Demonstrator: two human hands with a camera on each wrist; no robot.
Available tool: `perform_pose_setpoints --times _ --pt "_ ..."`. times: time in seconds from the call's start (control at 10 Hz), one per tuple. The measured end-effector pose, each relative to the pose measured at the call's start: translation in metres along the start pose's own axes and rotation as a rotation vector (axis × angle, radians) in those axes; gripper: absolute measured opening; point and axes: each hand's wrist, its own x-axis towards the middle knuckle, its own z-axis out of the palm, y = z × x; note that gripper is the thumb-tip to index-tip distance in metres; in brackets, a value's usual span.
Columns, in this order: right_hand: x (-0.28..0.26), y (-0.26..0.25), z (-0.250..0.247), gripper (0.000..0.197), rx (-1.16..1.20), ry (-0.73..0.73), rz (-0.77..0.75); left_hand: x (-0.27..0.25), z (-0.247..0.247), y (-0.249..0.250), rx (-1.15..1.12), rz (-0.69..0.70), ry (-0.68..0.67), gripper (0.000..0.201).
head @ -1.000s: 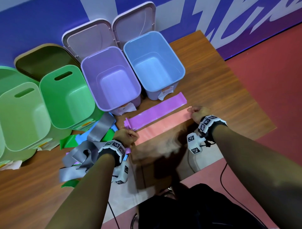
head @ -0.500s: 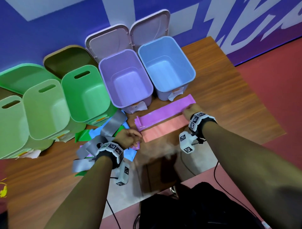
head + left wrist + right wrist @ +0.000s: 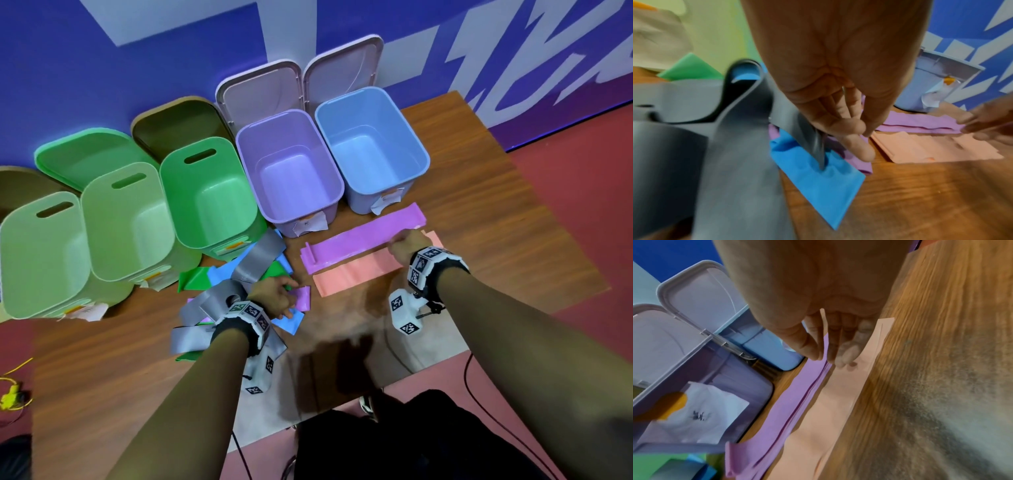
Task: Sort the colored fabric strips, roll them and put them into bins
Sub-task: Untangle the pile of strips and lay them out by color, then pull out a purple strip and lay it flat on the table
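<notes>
Overhead, both hands blurred — wristward, left hand [image 3: 840, 113] pinching grey strip [image 3: 809, 141]; right hand [image 3: 830, 337] pinching pink strip [image 3: 838, 402].

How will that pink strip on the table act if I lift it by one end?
Probably floppy: the pink strip lies flat with soft ripples, so it should drape and sag. Likely light, being thin. On the smooth wooden table it may slide rather than roll.

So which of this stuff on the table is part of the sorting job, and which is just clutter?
Job:
purple strip
pink strip
mixed strip pile
purple bin
blue bin
green bins

Lying about:
yellow cable
</notes>
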Motion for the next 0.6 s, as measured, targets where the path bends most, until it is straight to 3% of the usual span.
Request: perform_pose_setpoints --times 0.1,0.2,0.3,0.5,0.6 --pt "-0.004 -0.003 0.012 0.024 0.006 -0.044 -0.065 0.008 0.008 0.007 0.128 0.074 -0.109 0.016" --pt "-0.013 -0.008 0.029 0.02 0.028 -0.109 -0.122 0.016 0.02 0.004 0.28 0.099 0.108 0.026" --pt "-0.016 -0.012 0.046 0.019 0.051 -0.166 -0.141 0.023 0.019 -0.005 0.258 0.126 0.212 0.028" --pt "-0.032 -0.044 0.055 0.025 0.015 -0.279 -0.274 0.012 0.002 -0.006 0.149 0.173 0.186 0.018" --pt "-0.047 -0.066 0.061 0.026 0.044 -0.318 -0.335 0.005 -0.011 -0.003 0.084 0.213 0.126 0.029"
